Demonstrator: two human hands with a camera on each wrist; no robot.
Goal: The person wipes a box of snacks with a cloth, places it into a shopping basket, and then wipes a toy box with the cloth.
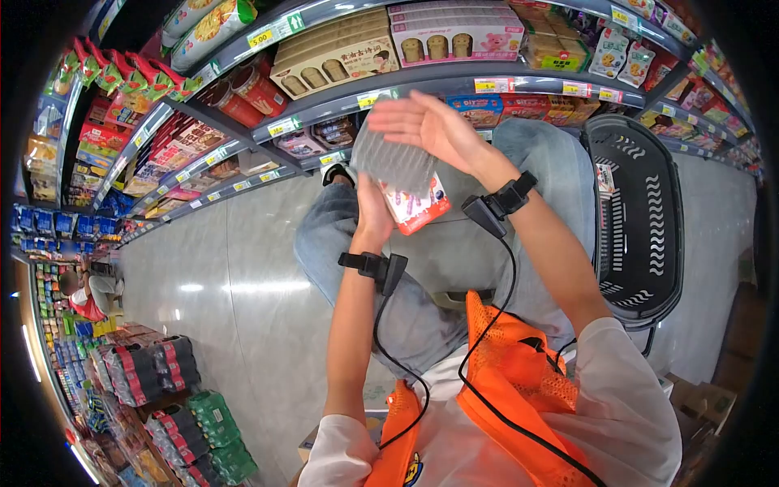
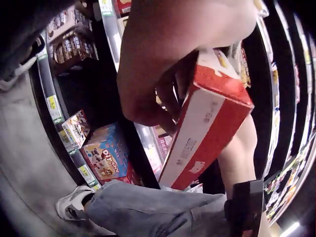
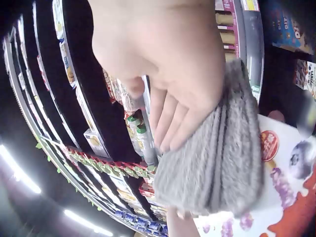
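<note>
My left hand (image 1: pixel 375 213) holds a flat red and white box (image 1: pixel 420 213) from its left side, fingers bent behind it in the left wrist view. Pictures of blueberries and purple pieces show on the face of the box (image 3: pixel 291 182) in the right wrist view. Over that face lies a grey ribbed cloth (image 1: pixel 393 162), which covers much of it. My right hand (image 1: pixel 442 134) is on the cloth, its fingers stretched to the left. In the right wrist view the folded cloth (image 3: pixel 217 153) bunches along the edge of the hand, slightly blurred.
Shelves of boxed snacks (image 1: pixel 333 55) curve across the front. A black shopping basket (image 1: pixel 637 219) stands on the floor at the right. Stacked drink packs (image 1: pixel 150 369) are at the lower left, and another person (image 1: pixel 89 296) is farther back. Cables run from both wrist straps.
</note>
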